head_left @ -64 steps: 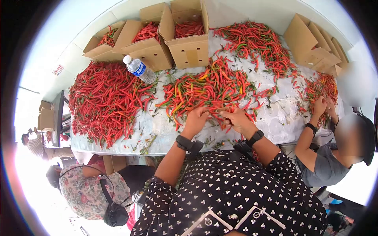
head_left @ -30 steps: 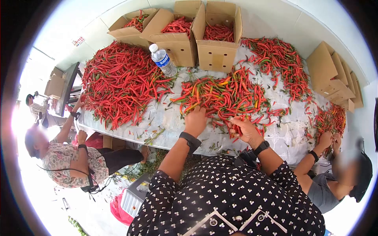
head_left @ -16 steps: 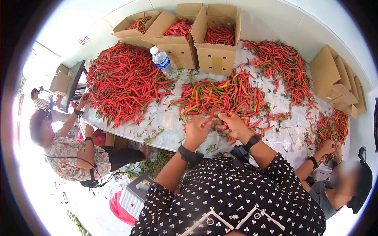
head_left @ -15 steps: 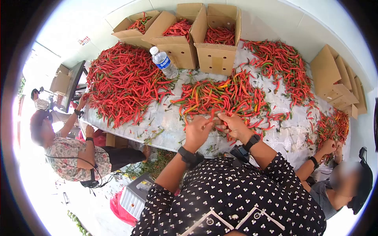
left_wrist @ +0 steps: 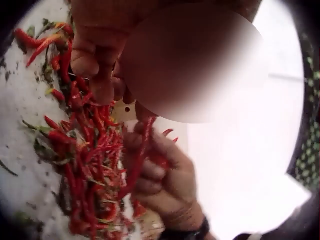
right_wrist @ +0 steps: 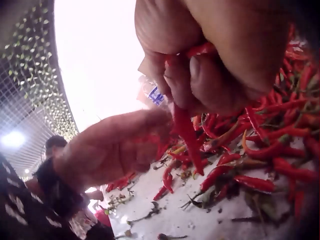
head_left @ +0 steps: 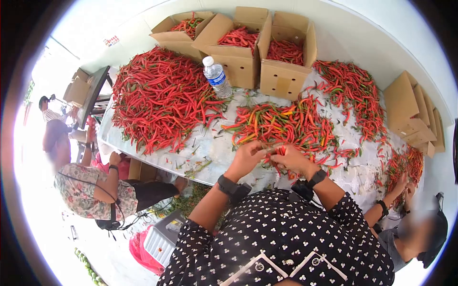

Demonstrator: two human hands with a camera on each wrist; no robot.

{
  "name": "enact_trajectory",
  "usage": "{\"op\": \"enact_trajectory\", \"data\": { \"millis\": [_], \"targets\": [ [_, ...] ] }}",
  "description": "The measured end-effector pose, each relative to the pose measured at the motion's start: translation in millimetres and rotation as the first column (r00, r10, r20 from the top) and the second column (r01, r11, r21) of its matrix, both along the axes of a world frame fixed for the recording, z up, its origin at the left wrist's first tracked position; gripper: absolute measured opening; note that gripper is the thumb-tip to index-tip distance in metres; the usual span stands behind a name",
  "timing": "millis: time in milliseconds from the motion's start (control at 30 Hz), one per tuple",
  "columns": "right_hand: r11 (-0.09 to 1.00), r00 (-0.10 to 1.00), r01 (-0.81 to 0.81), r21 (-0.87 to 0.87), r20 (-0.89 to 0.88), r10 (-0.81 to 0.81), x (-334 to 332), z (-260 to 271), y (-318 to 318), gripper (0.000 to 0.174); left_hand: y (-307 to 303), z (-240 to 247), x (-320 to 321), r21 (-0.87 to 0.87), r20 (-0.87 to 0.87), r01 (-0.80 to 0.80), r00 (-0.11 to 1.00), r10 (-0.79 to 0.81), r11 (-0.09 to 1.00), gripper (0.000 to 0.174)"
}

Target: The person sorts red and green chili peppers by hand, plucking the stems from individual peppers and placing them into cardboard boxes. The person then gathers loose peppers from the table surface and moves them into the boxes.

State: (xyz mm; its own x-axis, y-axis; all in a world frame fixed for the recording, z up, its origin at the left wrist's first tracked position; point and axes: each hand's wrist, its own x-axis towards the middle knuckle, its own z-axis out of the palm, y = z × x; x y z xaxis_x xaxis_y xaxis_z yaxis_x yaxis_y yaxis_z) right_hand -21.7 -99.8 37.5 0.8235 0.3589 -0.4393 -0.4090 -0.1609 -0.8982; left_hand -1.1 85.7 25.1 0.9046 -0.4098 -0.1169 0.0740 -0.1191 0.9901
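My left hand (head_left: 246, 159) and right hand (head_left: 293, 159) meet at the fingertips over the near edge of the middle pile of red, green and yellow chillies (head_left: 286, 125). Between them is a long red chilli (left_wrist: 138, 162); the left thumb and fingers pinch its upper end, seen in the left wrist view, where a blur hides part of that hand. Curled fingers of the right hand grip red chillies, with bits of red showing in its palm in the right wrist view. There, one chilli (right_wrist: 186, 134) points down below the fingers.
A large red chilli heap (head_left: 164, 102) lies left, another (head_left: 355, 97) at the back right. A water bottle (head_left: 217, 78) stands before cardboard boxes (head_left: 281, 78) of chillies. More boxes (head_left: 408, 109) stand far right. People work on either side; a grey stool (head_left: 164, 238) is below.
The left hand reached into the middle pile, then came back to the right hand with a chilli. Both hands stay together now. The head view has turned, shifting the table rightward.
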Motion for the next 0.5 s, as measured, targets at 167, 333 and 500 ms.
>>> {"op": "enact_trajectory", "data": {
  "millis": [167,333,500],
  "targets": [
    [0.983,0.985,-0.035,0.183,-0.159,0.065,6,-13,3,0.012,6,-3,6,0.208,0.074,-0.008,0.997,-0.007,0.978,0.016],
    [0.991,0.989,-0.005,0.137,-0.148,0.026,12,-3,21,0.009,6,-2,6,0.409,0.657,-0.212,0.743,-0.125,0.887,0.019],
    [0.981,0.976,0.057,0.184,-0.219,-0.016,19,5,10,0.013,42,-4,43,0.665,0.664,-0.449,0.721,-0.198,0.596,0.012]
  ]
}}
